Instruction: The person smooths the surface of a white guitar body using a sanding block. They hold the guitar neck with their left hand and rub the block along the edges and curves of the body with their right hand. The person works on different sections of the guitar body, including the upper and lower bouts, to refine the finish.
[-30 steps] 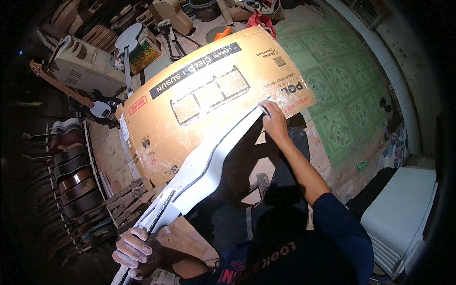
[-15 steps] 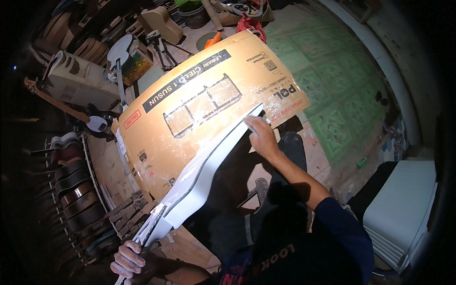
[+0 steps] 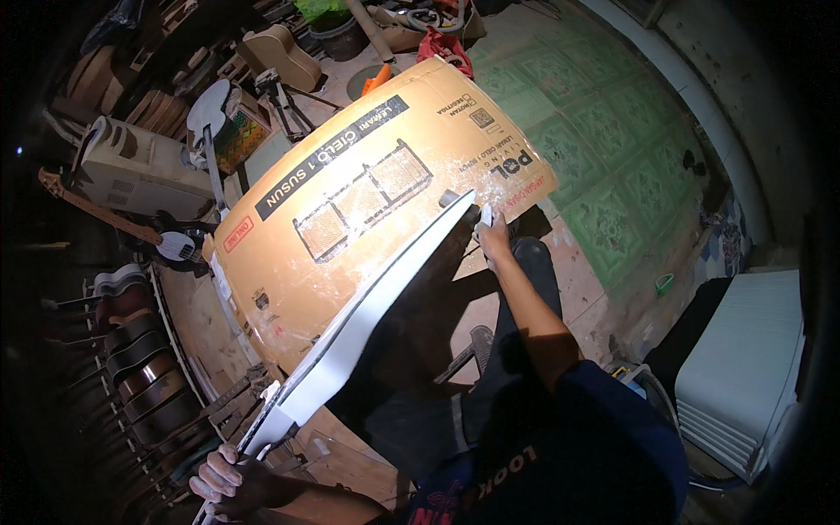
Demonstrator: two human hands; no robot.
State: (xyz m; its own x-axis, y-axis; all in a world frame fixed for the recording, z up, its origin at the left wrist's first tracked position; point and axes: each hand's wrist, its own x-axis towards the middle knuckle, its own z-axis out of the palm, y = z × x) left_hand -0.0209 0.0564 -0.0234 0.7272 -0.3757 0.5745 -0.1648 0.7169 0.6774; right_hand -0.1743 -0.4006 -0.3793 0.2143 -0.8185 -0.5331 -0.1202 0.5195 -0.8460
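Observation:
A white guitar body (image 3: pixel 346 332), seen edge-on with a dark line along its rim, lies diagonally over my lap. My left hand (image 3: pixel 219 481), dusted with white powder, grips its neck at the lower left. My right hand (image 3: pixel 492 234) is closed just beside the far end of the body; what its whitened fingers hold I cannot make out. A small dark grey piece (image 3: pixel 453 199) shows by that end. Behind the guitar is a large flat cardboard sheet (image 3: pixel 332 149) with dusty patches. The guitar's underside is in deep shadow.
Guitar bodies on a rack (image 3: pixel 144 367) stand at left. An electric guitar (image 3: pixel 175 245), pale appliance (image 3: pixel 144 171), white guitar (image 3: pixel 214 109) and clutter sit behind the cardboard. Green patterned tiles (image 3: pixel 612 175) lie at right, near a white panelled object (image 3: pixel 735 367).
My right hand has shifted from over the guitar's far edge to just right of it. The guitar is turned slightly more edge-on. My left hand still grips the neck, slightly further left.

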